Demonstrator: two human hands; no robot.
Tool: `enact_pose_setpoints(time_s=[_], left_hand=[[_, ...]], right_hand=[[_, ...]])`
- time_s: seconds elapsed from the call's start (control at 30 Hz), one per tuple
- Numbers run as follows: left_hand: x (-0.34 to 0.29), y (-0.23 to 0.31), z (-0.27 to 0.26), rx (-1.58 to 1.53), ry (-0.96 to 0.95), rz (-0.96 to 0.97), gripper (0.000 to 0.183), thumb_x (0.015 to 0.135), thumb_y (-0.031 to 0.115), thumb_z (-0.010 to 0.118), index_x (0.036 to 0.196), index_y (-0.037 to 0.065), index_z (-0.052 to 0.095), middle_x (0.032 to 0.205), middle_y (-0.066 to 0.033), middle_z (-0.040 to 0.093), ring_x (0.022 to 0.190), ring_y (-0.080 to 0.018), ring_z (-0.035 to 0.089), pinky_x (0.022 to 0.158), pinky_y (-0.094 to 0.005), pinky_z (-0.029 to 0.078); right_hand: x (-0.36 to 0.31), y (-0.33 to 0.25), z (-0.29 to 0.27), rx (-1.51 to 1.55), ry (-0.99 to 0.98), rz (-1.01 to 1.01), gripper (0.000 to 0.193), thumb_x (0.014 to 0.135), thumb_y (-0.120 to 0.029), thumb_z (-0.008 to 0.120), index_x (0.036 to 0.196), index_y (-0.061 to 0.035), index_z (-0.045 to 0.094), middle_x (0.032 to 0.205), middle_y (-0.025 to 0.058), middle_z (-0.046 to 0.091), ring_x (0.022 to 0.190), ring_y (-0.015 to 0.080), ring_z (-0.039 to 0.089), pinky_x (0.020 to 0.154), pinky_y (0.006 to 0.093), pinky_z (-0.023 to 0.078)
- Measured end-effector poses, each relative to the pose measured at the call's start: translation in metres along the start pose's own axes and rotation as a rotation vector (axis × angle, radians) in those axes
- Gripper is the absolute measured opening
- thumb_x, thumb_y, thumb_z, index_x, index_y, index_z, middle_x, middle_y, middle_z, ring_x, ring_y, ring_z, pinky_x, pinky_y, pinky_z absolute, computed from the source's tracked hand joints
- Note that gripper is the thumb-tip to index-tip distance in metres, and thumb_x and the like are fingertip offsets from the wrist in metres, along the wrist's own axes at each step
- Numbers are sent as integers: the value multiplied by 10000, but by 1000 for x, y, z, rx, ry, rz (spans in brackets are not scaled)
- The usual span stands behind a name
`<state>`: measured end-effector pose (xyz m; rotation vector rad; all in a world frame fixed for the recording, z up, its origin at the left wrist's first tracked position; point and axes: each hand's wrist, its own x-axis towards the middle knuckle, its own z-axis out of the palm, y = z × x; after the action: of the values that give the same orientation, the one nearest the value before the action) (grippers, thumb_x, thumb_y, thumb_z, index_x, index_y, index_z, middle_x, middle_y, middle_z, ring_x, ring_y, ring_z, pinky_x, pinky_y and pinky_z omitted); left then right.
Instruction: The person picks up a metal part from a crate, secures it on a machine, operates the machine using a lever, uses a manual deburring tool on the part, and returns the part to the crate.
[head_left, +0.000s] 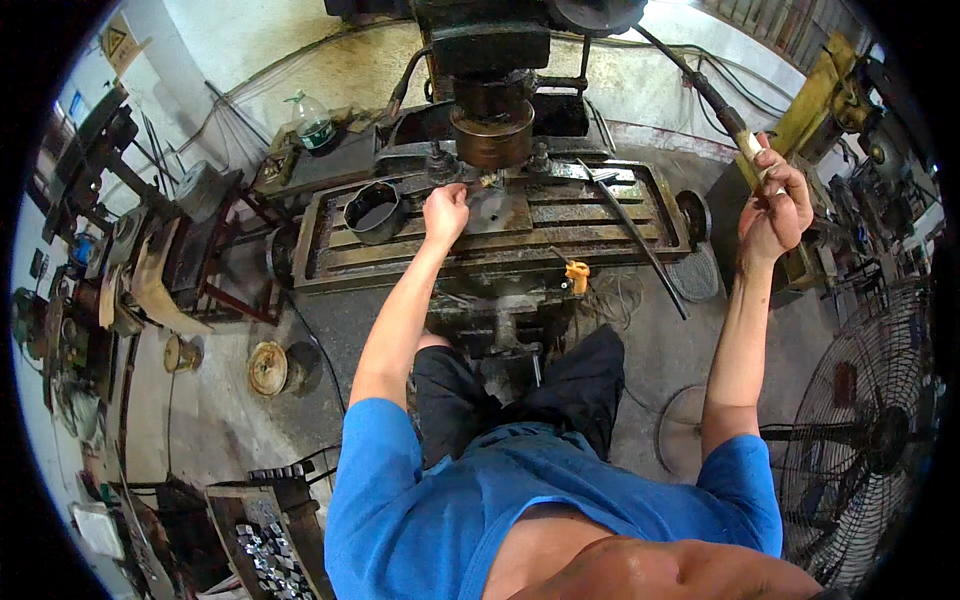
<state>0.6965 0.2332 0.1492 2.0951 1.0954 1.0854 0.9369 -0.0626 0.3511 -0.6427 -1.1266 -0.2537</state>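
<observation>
My right hand [775,212] is raised at the right, fingers curled round the pale end of a long dark lever [715,100] that slopes down from the machine head. Over the slotted machine table [350,258], my left hand [446,212] is closed, thumb against the fingers; whatever it may hold is hidden. Just right of it, under the round spindle head [492,135], lies a small brass-coloured piece [490,181] by a flat metal block [505,212]. A black pot of dark liquid [374,212] stands left of that hand.
A long metal bar [640,245] leans across the table's right part. An orange-yellow handle [577,275] sits at the front edge. A large fan [870,430] stands right. On the left are a plastic bottle [313,125], a round spool [270,368] and a bin of metal blocks [270,560].
</observation>
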Motion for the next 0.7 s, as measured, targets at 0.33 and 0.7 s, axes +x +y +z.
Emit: enact_pose_setpoints(time_s=[0.33, 0.7], left_hand=[[3, 8, -6, 51, 130, -78, 167, 800, 142, 544, 898, 60, 652, 806, -179, 628, 791, -343, 607, 696, -412, 479], [-19, 5, -6, 16, 27, -42, 179, 789, 135, 539, 897, 46, 650, 784, -168, 631, 781, -332, 609, 680, -396, 472]], right_hand=[[-13, 6, -3, -1, 2, 18, 240, 575, -76, 441, 738, 53, 563, 698, 126, 535, 819, 260, 552, 1017, 574, 214], [-29, 15, -9, 15, 12, 18, 223, 580, -46, 429, 719, 43, 578, 589, 59, 488, 812, 267, 562, 1014, 557, 226]])
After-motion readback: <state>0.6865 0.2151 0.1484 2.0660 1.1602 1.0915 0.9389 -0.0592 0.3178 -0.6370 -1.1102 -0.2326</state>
